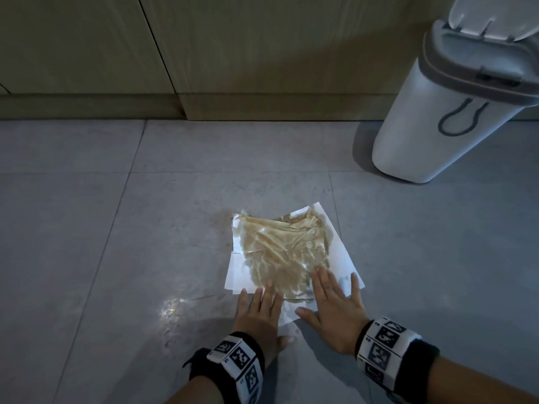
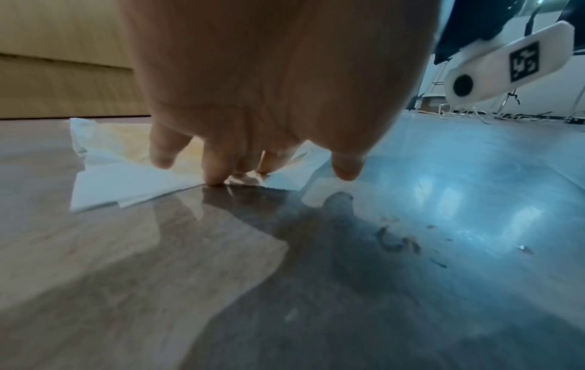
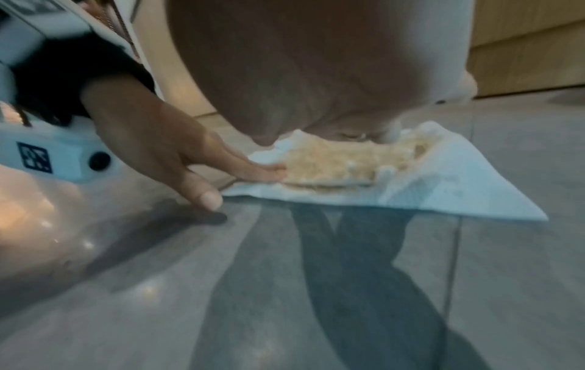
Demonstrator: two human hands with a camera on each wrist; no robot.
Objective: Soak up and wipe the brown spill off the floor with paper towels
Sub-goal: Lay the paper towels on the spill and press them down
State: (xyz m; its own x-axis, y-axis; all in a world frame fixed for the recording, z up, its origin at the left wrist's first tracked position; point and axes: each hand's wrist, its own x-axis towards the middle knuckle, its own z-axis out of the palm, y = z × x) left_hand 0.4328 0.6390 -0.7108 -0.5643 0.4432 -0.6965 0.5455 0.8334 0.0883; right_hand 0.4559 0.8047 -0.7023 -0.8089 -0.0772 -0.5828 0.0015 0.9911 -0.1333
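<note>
A stack of white paper towels [image 1: 341, 258] lies flat on the grey tile floor [image 1: 116, 228], its middle soaked with the brown spill [image 1: 280, 252]. My left hand [image 1: 269, 309] rests with straight fingers on the towels' near left edge, the thumb off on bare floor. My right hand [image 1: 323, 295] lies flat, fingers spread, on the near right part. The left wrist view shows the left fingertips [image 2: 215, 172] pressing the towel edge [image 2: 126, 180]. In the right wrist view the towel [image 3: 443, 190] and brown stain [image 3: 341, 162] sit under my right hand [image 3: 316, 95].
A white bin [image 1: 437, 118] with its lid open stands at the back right. Wooden cabinet fronts [image 1: 233, 53] run along the far edge of the floor. A wet sheen [image 1: 172, 313] lies on the tile left of my left hand; small dark smears [image 2: 395, 242] mark the floor nearby.
</note>
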